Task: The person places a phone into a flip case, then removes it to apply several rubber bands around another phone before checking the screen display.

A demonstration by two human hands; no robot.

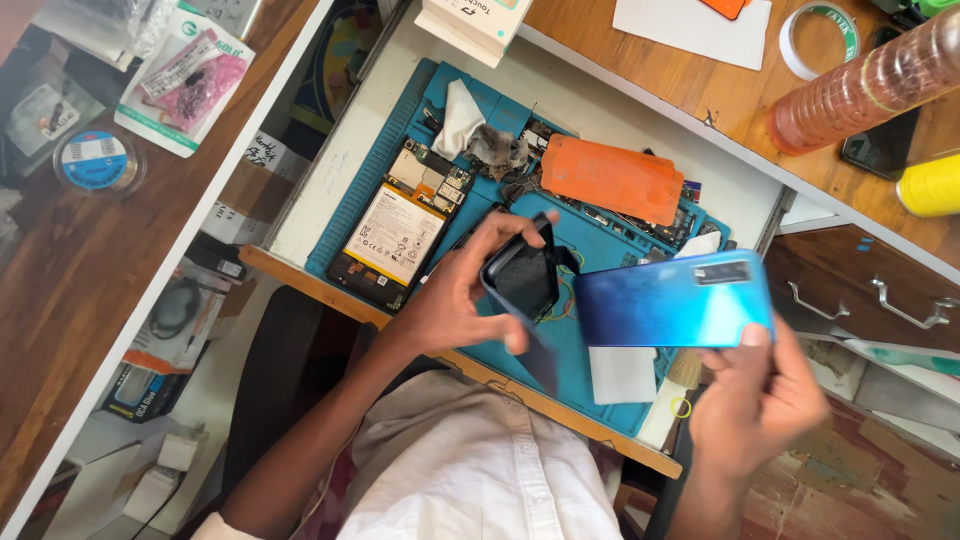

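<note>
Head view, looking down at a pull-out bench [330, 175] w/ a blue work mat [600, 245] on it. Left hand [462, 300] is pinched on a dark flexible film [525, 280], thumb underneath and fingers curled over its top edge; film is bent and held above the mat's front part. Right hand [755, 395] grips a blue phone back cover [675, 300] at its lower right corner, thumb on the glossy face, other fingers behind; cover is held roughly level, above the mat's right front, its left end just beside the film. Can't tell if the two touch.

On the mat, left side: an opened phone [400, 230] lying flat w/ its battery and circuit board exposed. Behind it a white cloth [458, 115] and a grey crumpled wad [492, 150]. An orange sheet [612, 178] lies across the mat's back right. A white rectangular pad [622, 375] sits at the mat's front edge, under the cover.

Upper right wooden desk [640, 70]: a tape roll [818, 38], a clear orange-tinted bottle [868, 85] lying tilted, a yellow container [930, 185], partly cut off. Left wooden surface: a round blue-labelled tin [97, 160] and a pink packet [190, 85]. Person wears a white shirt [470, 470].
</note>
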